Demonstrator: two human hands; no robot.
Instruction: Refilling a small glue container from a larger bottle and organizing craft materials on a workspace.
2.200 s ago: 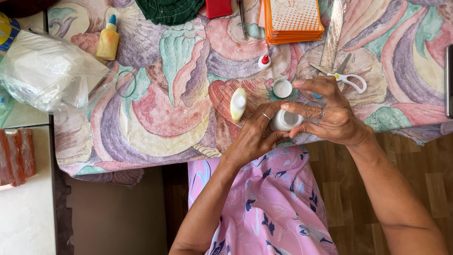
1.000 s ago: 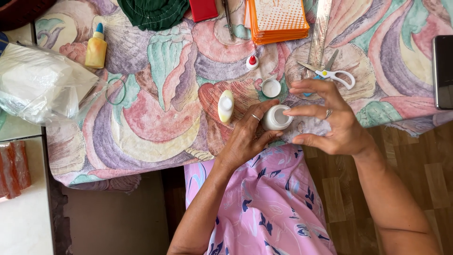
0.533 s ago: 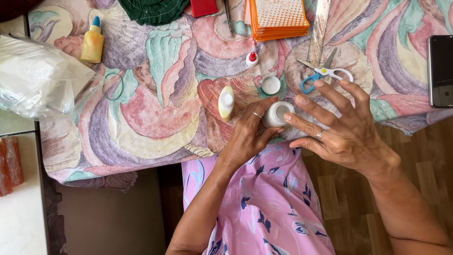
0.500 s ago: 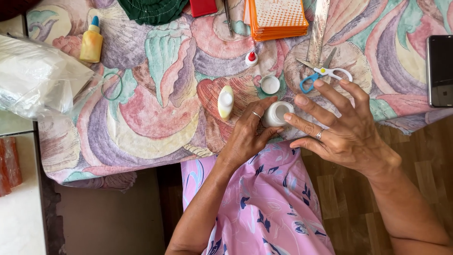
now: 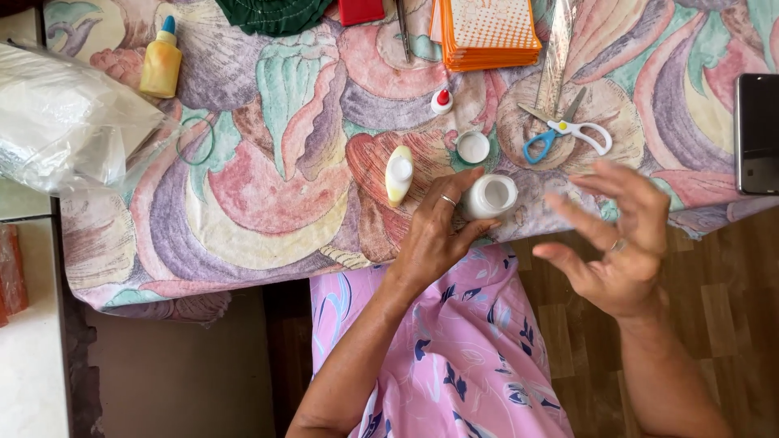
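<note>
While left hand (image 5: 434, 235) grips white jar (image 5: 490, 196), right hand (image 5: 618, 237) open beside, apart

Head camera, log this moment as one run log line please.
left hand: grips small white bottle at table edge | right hand: open, off bottle | nearby: white cap, scissors
</note>
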